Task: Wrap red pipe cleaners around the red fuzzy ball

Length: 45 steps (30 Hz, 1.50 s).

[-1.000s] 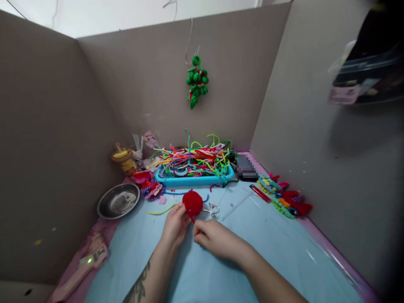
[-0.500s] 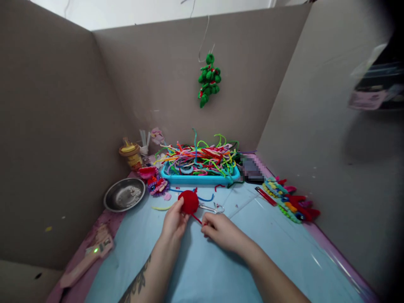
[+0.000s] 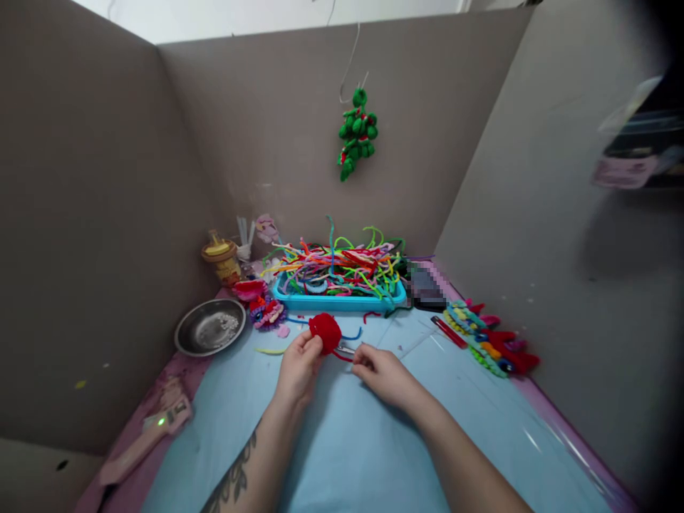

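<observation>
My left hand [image 3: 300,362] pinches the lower left side of a round red fuzzy piece [image 3: 325,333], which looks coiled from pipe cleaner. From its lower right a red pipe cleaner strand [image 3: 343,358] runs out to my right hand [image 3: 380,372], whose fingers are closed on the strand's end. Both hands are held over the light blue table cover. Behind the strand, scissors [image 3: 346,348] lie on the table, their handles hidden by my right hand. A short blue pipe cleaner [image 3: 351,335] lies just behind the red piece.
A blue tray [image 3: 342,305] heaped with colourful pipe cleaners stands at the back. On the left are a metal bowl [image 3: 187,340] and a pink glue gun [image 3: 140,447]. To the right lie a red cutter [image 3: 449,332] and colourful fuzzy figures [image 3: 489,342]. A green ornament [image 3: 358,135] hangs above.
The red piece has shifted slightly right and up and has turned in my left hand. My right hand has moved right and up with the strand, now covering the scissors' handles.
</observation>
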Tool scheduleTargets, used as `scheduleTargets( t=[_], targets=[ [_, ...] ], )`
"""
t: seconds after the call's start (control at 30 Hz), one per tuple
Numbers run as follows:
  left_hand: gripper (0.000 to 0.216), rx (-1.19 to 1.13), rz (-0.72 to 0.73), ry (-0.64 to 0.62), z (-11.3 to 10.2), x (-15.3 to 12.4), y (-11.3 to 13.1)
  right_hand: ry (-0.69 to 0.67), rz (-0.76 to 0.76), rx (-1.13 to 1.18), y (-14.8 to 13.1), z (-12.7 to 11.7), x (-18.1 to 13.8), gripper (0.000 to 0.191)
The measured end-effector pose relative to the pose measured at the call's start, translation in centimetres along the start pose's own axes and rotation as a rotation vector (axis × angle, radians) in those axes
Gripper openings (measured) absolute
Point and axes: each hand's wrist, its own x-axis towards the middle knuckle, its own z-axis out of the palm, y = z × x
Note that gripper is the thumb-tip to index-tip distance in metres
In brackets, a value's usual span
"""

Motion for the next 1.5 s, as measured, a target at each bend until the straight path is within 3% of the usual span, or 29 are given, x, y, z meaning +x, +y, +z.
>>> scheduleTargets(
  t=[0.1, 0.2, 0.27, 0.33, 0.4, 0.5, 0.63, 1.0, 1.2, 1.37, 1.5],
  targets=[
    [0.038, 0.147, 0.028, -0.048, 0.4, -0.4, 0.2, 0.117, -0.024, 0.075, -0.4, -0.1, 0.0, 0.011],
    [0.035, 0.259, 0.024, -0.110, 0.7, -0.7, 0.2, 0.375, -0.095, 0.117, -1.1, -0.2, 0.0, 0.018],
    [0.033, 0.284, 0.009, -0.202, 0.8, -0.9, 0.2, 0.471, -0.170, 0.153, -1.2, -0.3, -0.1, 0.033],
    [0.031, 0.293, -0.009, -0.301, 0.9, -1.2, 0.1, 0.380, -0.222, 0.280, -1.2, -0.3, -0.2, 0.051],
    [0.030, 0.296, -0.026, -0.360, 1.0, -1.5, 0.1, 0.174, -0.224, 0.475, -1.1, -0.3, -0.4, 0.063],
    [0.035, 0.236, -0.072, -0.337, 1.2, -2.0, 0.3, 0.012, -0.191, 0.656, -1.2, -0.5, -0.5, 0.073],
    [0.029, 0.141, -0.159, -0.253, 1.5, -2.2, 0.7, 0.046, -0.150, 0.626, -1.5, -0.9, -0.7, 0.076],
    [0.017, 0.455, 0.014, -0.281, 1.2, -1.7, 0.8, -0.015, -0.173, 0.549, -1.4, -1.0, -0.7, 0.069],
    [0.018, 0.471, 0.011, -0.268, 1.2, -1.7, 0.9, -0.026, -0.161, 0.608, -1.2, -0.8, -0.4, 0.076],
    [0.021, 0.448, -0.020, -0.292, 0.9, -1.5, 0.5, 0.063, -0.149, 0.657, -1.2, -1.0, -0.3, 0.079],
    [0.020, 0.489, 0.001, -0.267, 1.4, -1.8, 0.5, 0.015, -0.167, 0.642, -1.1, -0.9, -0.3, 0.078]
  ],
)
